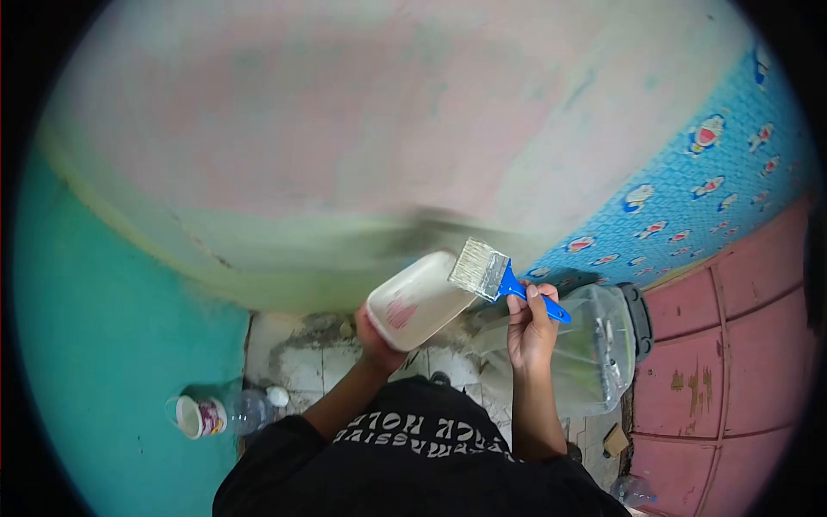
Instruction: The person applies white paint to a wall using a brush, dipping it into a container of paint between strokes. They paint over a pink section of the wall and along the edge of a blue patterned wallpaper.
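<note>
My left hand [377, 346] is closed on the near left edge of a white plastic tray [435, 297], which is tilted and has a reddish print or stain on its inside. A paintbrush [479, 268] with pale, paint-coated bristles and a blue handle is in my right hand [534, 329]. Thumb and fingers pinch the blue handle, whose end sticks out past them. The bristles point up and left, overlapping the tray's right rim in this view. Part of my left hand is hidden beneath the tray.
Ahead stands a patchy pink and pale green wall [345, 129], with blue cartoon wallpaper [672, 189] on its right. A plastic-covered object [594, 345] stands near my right arm. At the left are a paint bucket [202, 417] and a clear bottle [251, 411]; a pink panelled door [689, 370] is at right.
</note>
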A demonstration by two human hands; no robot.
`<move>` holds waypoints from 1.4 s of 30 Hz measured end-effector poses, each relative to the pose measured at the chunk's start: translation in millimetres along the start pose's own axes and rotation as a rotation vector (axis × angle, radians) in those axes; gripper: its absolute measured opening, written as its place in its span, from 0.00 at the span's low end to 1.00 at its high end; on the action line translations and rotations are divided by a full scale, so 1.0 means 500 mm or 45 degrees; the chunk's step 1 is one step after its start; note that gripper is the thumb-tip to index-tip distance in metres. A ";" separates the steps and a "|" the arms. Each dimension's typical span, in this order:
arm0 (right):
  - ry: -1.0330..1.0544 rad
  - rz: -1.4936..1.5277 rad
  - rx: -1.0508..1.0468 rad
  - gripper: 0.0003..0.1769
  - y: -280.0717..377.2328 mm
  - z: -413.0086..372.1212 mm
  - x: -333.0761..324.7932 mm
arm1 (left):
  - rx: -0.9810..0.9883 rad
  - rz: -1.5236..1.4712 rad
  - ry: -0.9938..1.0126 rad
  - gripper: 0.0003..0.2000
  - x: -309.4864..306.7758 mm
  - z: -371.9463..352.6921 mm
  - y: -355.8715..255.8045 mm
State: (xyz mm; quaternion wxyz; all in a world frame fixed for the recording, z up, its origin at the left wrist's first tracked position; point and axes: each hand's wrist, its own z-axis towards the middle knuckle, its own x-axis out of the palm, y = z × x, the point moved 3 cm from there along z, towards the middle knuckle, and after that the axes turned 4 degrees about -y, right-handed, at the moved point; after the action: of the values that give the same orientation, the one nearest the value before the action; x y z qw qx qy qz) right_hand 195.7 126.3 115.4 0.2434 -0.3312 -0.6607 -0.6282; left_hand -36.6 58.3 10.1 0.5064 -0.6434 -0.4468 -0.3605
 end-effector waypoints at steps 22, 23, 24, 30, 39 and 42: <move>0.865 -1.333 -2.755 0.13 0.660 0.223 0.527 | 0.167 -0.110 -0.080 0.40 0.091 0.031 0.144; 0.934 -1.468 -2.726 0.14 0.647 0.241 0.514 | 0.172 -0.107 -0.050 0.40 0.088 0.030 0.152; 0.950 -1.579 -2.675 0.17 0.622 0.246 0.485 | 0.177 -0.102 -0.019 0.41 0.085 0.030 0.159; 1.600 -1.789 -2.248 0.10 0.414 0.238 0.277 | 0.216 -0.077 -0.103 0.41 0.074 0.034 0.203; 1.410 -1.570 -1.732 0.11 0.577 0.289 0.426 | 0.237 -0.029 -0.234 0.38 0.068 0.021 0.254; 1.128 -1.278 -2.217 0.08 0.687 0.267 0.528 | 0.261 0.011 -0.210 0.38 0.062 0.021 0.258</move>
State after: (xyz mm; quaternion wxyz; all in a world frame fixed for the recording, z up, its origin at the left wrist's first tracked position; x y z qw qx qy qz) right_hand 288.8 290.7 527.9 -0.1412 0.1720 0.0954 -0.9702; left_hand 95.7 63.8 -6.3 0.5327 -0.6177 -0.5186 -0.2564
